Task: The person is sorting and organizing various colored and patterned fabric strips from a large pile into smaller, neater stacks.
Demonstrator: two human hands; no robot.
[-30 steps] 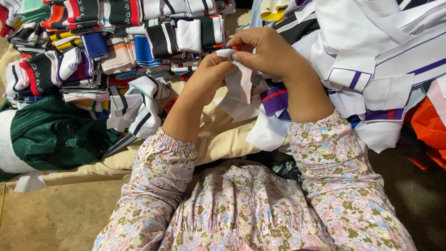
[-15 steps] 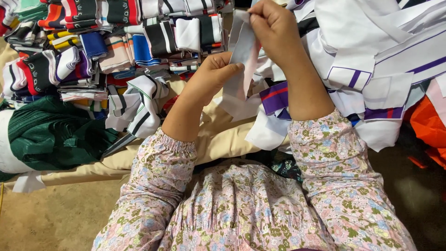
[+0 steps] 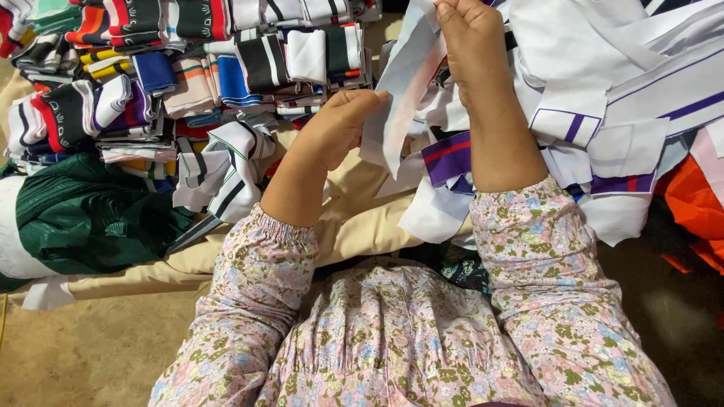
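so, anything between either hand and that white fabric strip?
Nothing visible. The right hand pinches the top of the long white fabric strip, and the left hand grips its lower edge directly. The heaps of folded striped collars lie behind it.

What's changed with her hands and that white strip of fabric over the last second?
The right hand has risen toward the top edge of the view, drawing the white fabric strip out longer. The left hand has stayed lower, still pinching the strip's lower part, so the hands are now farther apart. The stacks of folded striped bands and the green cloth lie as before.
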